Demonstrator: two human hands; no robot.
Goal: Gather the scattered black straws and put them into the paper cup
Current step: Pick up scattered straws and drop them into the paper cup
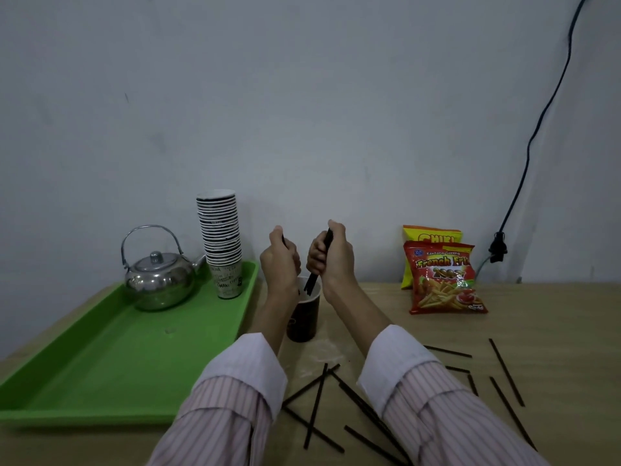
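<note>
Gripping a small bunch of black straws [316,267], the right hand [331,255] is seen clenched around their upper half, the lower tips already dipped inside the paper cup [304,317] directly beneath the fist. Just beside it, the left hand [280,260] is closed on another dark straw end above the cup's rim. The bunch is best kept upright and let slip only once the tips are well below the rim, so the light cup is not tipped. More straws [336,401] are left scattered on the table [537,317], nearer the sleeves.
</note>
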